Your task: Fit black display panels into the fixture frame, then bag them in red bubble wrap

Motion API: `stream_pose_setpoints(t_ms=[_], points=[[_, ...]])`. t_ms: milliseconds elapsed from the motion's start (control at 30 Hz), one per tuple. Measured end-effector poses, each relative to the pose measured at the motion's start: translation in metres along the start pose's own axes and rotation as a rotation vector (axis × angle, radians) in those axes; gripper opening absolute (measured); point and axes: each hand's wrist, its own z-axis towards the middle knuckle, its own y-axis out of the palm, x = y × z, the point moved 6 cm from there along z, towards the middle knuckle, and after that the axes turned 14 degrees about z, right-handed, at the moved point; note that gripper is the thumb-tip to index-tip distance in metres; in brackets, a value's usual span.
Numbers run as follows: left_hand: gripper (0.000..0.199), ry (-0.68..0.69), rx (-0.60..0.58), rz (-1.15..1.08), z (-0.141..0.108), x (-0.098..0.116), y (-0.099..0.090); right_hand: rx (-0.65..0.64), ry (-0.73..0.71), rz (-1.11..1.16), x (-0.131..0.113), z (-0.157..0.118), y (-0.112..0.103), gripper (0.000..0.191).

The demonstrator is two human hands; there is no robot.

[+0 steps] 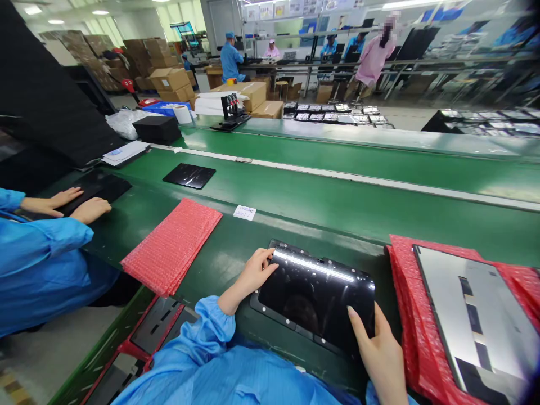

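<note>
A glossy black screen panel (312,292) lies in front of me, over a dark plate with white dots along its edge. Light reflects in a bright streak across its upper part, and small bubble-like marks show on the surface. My left hand (253,273) pinches the panel's upper left corner between thumb and fingers. On the right side, my right hand (377,343) grips the panel's edge, thumb on top; its other fingers are partly hidden. To the right, a silver-backed panel (485,309) rests on a stack of red bubble-wrap bags (411,337).
Red bubble-wrap bags (172,244) lie left of me on the green bench (236,247). A co-worker's hands (90,209) rest on a black sheet (105,185). Farther back are a black panel (189,175), a white label (244,212) and a black stand (231,112).
</note>
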Motion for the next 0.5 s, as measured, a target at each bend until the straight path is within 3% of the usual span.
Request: stream_pose_setpoints(t_ms=[500], points=[[0.035,0.000,-0.019,0.066,0.0016,0.0015,-0.0004,-0.014,0.043,-0.055,0.0042,-0.0004,0.0025,0.077]])
